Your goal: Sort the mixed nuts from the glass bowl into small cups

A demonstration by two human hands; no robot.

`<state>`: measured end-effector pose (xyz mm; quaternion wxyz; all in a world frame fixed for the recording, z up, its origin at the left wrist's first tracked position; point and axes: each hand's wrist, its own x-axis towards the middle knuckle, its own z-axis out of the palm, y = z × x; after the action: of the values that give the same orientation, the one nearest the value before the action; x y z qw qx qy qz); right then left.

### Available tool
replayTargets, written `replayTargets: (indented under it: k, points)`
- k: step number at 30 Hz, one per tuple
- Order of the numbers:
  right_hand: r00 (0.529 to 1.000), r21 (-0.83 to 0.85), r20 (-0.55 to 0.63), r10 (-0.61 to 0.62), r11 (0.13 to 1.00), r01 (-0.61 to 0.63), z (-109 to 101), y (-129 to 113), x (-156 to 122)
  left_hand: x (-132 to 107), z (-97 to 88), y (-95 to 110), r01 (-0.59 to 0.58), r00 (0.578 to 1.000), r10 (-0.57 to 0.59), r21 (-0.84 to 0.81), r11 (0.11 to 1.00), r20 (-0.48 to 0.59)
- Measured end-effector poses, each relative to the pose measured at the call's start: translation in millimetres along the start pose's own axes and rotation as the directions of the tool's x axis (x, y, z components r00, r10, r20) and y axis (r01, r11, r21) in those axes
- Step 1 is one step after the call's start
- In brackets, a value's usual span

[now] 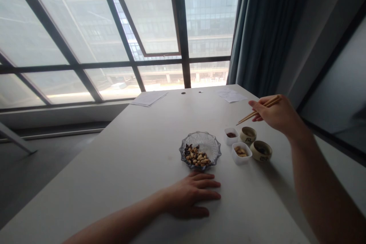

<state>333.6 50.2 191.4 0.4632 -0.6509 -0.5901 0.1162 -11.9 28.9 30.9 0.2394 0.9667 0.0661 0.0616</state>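
Wooden chopsticks (pixel 244 119) in right hand (pixel 274 115), glass bowl (pixel 213 145)

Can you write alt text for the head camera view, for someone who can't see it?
A person's right hand holds chopsticks above a white table, near two white dishes and two cups. The left hand lies flat just in front of a glass bowl of nuts. A large window fills the background.
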Motion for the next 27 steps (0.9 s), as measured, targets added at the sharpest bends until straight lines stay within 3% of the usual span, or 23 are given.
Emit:
replayTargets:
  k: [4, 7, 10, 18, 27]
  points:
    - [0.969, 0.254, 0.239, -0.059, 0.967, -0.004, 30, -17, -14, 0, 1.2, -1, -0.002, 1.000, 0.002, 0.000, 1.000, -0.007]
    - [0.893, 0.285, 0.426, -0.145, 0.958, 0.020, 54, -29, -26, 1, 2.1, -1, -0.003, 1.000, 0.003, 0.000, 1.000, -0.012]
    - [0.825, 0.261, 0.530, -0.196, 0.963, 0.062, 71, -37, -35, 0, 3.1, -2, -0.006, 1.000, 0.006, 0.000, 1.000, -0.022]
    - [0.793, 0.344, 0.572, -0.209, 0.939, -0.001, 97, -20, -33, -1, 5.5, -4, -0.013, 1.000, 0.013, 0.011, 1.000, -0.027]
    - [0.818, 0.375, 0.556, -0.147, 0.923, -0.089, 105, -13, -31, 0, 4.4, -5, -0.014, 1.000, 0.014, 0.018, 1.000, -0.018]
